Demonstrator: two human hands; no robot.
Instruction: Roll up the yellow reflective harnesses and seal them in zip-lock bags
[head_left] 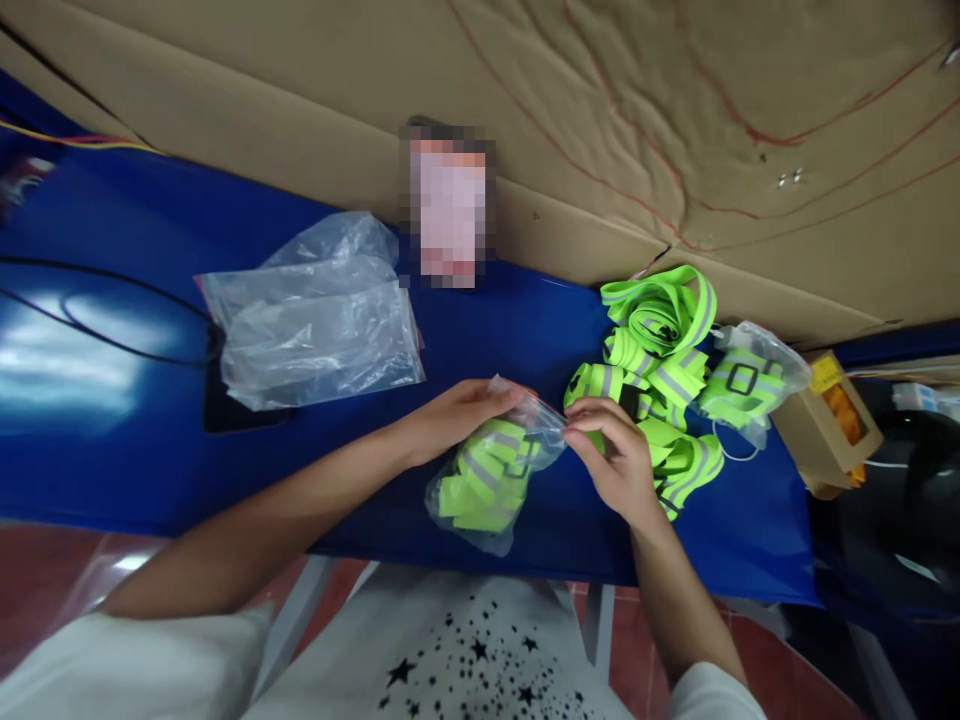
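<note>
A clear zip bag (491, 480) hangs between my two hands near the table's front edge, with a folded neon-yellow reflective strap (480, 478) and a dark buckle inside. My left hand (476, 408) is closed on the left part of the bag's top edge. At the right end of that edge, my right hand (611, 450) pinches the bag between thumb and fingers. Just beyond the right hand lies a pile of rolled neon-yellow reflective straps (660, 310). Beside the pile sits another filled bag (750, 380), its strap and black buckle visible through the plastic.
Clear plastic bags (322, 330) lie stacked at the left, partly over a dark flat object (240, 405) with a black cable. A pixelated upright object (448, 205) leans at the cardboard wall (300, 110). An open cardboard box (825, 430) stands right on the blue table (97, 440).
</note>
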